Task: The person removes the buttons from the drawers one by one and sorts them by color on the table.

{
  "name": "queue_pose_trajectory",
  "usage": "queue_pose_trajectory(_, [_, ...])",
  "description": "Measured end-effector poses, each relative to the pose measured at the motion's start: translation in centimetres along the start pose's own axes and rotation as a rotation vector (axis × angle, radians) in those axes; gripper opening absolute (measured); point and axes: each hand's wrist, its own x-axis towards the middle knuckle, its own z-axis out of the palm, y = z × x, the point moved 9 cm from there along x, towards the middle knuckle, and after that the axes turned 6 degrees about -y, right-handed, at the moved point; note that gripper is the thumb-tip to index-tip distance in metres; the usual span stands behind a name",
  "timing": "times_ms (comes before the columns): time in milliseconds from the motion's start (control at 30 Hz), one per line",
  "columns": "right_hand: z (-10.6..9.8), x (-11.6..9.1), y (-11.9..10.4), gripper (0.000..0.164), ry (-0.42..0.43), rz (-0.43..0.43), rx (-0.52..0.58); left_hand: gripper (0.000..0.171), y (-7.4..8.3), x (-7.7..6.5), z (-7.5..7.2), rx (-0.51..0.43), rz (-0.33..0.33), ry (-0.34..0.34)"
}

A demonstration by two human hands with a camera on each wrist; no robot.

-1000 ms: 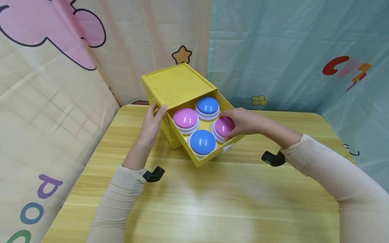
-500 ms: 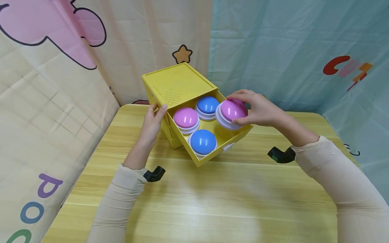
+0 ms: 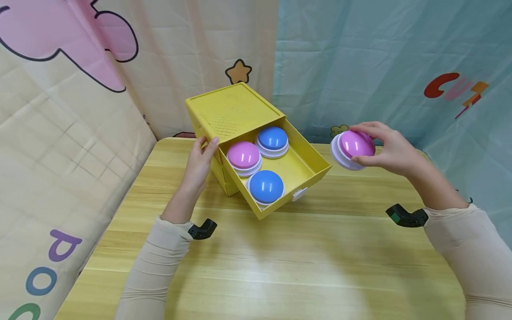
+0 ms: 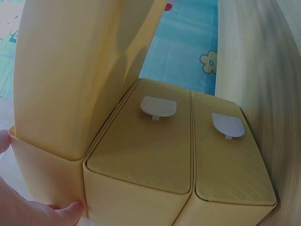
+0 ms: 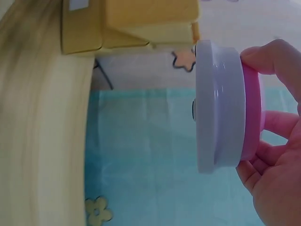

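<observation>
My right hand [image 3: 388, 149] grips a pink push-button light [image 3: 357, 144] with a domed top and white base, held tilted to the right of the pulled-out drawer [image 3: 302, 164]. In the right wrist view, my thumb and fingertips pinch the pink dome [image 5: 252, 113], its white base [image 5: 211, 108] facing away from the palm. Another pink dome light [image 3: 244, 155] and two blue ones, one at the back [image 3: 273, 138] and one in front [image 3: 266, 187], sit in the drawer. My left hand [image 3: 198, 162] holds the upper left edge of the yellow drawer cabinet [image 3: 232, 111], thumb at the front corner.
Two lower drawers with white tab handles, one nearer the middle [image 4: 158, 107] and one lower down [image 4: 228, 126], are closed beneath the open one. The cabinet stands at the back of a wooden table [image 3: 256, 262]. Printed curtains [image 3: 360, 66] hang behind the table and along both sides.
My right hand has lifted the pink dome light from the drawer's right side and carried it rightward past the drawer wall. My left hand stays at the cabinet edge.
</observation>
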Motion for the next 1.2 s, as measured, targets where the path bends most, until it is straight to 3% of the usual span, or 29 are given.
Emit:
queue_pose_trajectory(167, [1.4,-1.8,4.6,0.066,0.008,0.089,-0.019,0.077,0.0,0.0,-0.1,0.0,0.001,0.002])
queue_pose_trajectory(433, [6.2,-4.0,11.3,0.066,-0.026,0.121,-0.009,0.077,0.1,-0.1,-0.2,0.011,0.002,0.01])
queue_pose_trajectory(600, [8.0,-4.9,14.5,0.066,-0.053,0.175,-0.009,0.076,0.0,0.0,-0.1,0.001,0.01,0.005])
queue_pose_trajectory(867, [9.8,-6.0,17.2,0.069,-0.078,0.249,0.026,0.077,-0.1,0.1,0.0,-0.01,0.011,-0.002])
queue_pose_trajectory(1200, [10.3,-6.1,17.8,0.072,-0.094,0.271,0.076,0.076,0.0,0.1,-0.1,-0.006,0.026,0.0])
